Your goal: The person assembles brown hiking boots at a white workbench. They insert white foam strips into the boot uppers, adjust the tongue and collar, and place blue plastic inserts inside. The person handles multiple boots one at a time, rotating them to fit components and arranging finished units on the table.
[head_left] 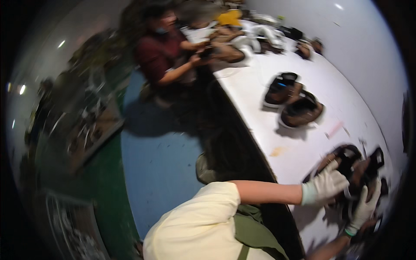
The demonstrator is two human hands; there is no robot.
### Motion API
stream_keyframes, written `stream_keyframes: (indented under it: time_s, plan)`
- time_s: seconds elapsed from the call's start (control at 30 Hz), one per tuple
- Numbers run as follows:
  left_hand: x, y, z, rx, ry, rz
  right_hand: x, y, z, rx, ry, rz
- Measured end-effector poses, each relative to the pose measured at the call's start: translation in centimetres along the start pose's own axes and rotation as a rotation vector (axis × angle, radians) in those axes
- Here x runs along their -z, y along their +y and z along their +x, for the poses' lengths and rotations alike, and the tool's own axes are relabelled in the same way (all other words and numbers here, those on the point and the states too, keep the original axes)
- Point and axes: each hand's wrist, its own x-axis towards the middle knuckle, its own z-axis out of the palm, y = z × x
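Observation:
At the near right end of the white table, a pair of brown and black shoes (346, 152) sits under my hands. My left hand (326, 185), in a white glove, has its fingers bent over the side of the left shoe. The other brown shoe (360, 174), with a raised black tongue or strap, is tilted between my two hands. My right hand (366, 207), gloved too, lies along its near right side, thumb and fingers apart around it. Motion blur softens the fingertips, and the shoes' lower parts are partly hidden.
Another brown and black shoe pair (301, 108) stands farther up the white table (277, 152). A co-worker (162, 52) in a dark red top handles something dark at the far left edge. More shoes (264, 37) crowd the far end. Racks (93, 134) stand at left.

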Motion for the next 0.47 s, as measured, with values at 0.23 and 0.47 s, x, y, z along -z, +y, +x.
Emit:
stream_keyframes:
  time_s: [0.23,0.47]
  plan:
    - [0.4,-3.4,-4.0,-0.014,0.254,-0.172,-1.8,4.6,3.9,-0.162,-0.404,-0.498]
    - [-4.2,-2.0,-4.3,0.213,0.032,-0.183,-1.0,13.5,4.7,-0.253,-0.411,-0.356]
